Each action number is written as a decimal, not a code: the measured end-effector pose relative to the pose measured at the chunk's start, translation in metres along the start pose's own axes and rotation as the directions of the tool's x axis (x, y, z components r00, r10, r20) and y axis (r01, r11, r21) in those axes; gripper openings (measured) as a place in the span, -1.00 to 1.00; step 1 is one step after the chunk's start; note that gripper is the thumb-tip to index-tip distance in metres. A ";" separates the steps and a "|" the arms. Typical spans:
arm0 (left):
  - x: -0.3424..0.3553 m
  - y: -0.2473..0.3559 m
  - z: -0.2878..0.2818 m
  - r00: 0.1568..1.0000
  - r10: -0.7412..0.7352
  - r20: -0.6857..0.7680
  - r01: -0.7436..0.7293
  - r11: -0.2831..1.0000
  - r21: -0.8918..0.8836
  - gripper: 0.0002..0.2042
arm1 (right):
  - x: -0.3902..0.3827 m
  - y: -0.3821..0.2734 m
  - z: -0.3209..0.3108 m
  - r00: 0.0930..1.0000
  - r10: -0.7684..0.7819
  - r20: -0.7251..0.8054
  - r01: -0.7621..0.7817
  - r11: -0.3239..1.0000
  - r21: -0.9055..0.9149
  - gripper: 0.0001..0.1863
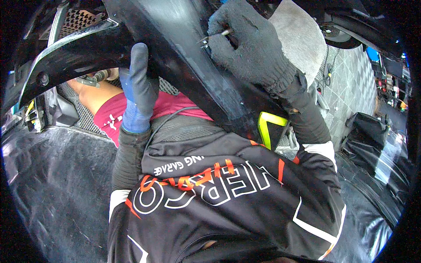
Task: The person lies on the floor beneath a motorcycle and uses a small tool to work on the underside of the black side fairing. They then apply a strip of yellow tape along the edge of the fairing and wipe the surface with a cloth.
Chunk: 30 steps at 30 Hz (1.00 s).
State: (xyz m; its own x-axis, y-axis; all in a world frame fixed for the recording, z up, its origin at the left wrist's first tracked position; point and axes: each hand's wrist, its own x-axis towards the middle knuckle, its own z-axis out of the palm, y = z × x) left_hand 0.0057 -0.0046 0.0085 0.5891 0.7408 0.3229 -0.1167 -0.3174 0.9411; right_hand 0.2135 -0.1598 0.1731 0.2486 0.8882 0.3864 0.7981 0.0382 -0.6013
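A glossy black curved plastic panel (206, 74), dusty and scuffed along its ridge, stretches across in front of me. My left hand (141, 87), in a blue and grey coated glove, grips the panel's near edge. Its thumb points up along the front, and the other fingers are hidden behind the panel. Above the panel's upper part, my right hand (245, 44) wears a black knit glove. Thumb and fingers pinch a thin metal tool (226, 32), whose narrow tip points left, close to the panel surface. The exact kind of tool is too small to make out.
A grey rounded pad (300, 39) lies beyond my right wrist. A yellow-green angular piece (271, 127) sits by the panel's lower end. Black sheeting (57, 188) covers the seat around me. Patterned floor (346, 87) and a black bag (366, 136) are at right.
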 end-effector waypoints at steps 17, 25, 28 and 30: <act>0.003 0.010 0.006 0.988 -0.154 -0.028 0.149 0.980 -0.134 -0.63 | 0.001 0.000 0.003 0.999 0.021 -0.027 -0.023 0.998 -0.051 -0.83; 0.002 0.011 0.008 0.981 -0.180 -0.071 0.156 0.953 -0.259 -0.63 | 0.006 -0.003 0.004 0.999 0.039 -0.035 -0.040 0.999 -0.019 -0.85; 0.002 0.019 0.011 0.953 -0.294 -0.074 0.243 0.886 -0.396 -0.62 | 0.001 -0.001 0.002 0.999 0.055 -0.001 -0.055 0.998 0.015 -0.84; 0.004 0.020 0.009 0.936 -0.349 -0.041 0.286 0.825 -0.487 -0.61 | -0.002 0.000 0.000 1.000 0.018 0.019 -0.018 1.000 -0.004 -0.84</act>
State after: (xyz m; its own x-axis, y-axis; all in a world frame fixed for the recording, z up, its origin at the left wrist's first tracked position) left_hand 0.0126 -0.0130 0.0274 0.5591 0.8288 -0.0220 -0.3176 0.2386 0.9177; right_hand 0.2132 -0.1617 0.1727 0.2526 0.8974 0.3618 0.7957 0.0200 -0.6053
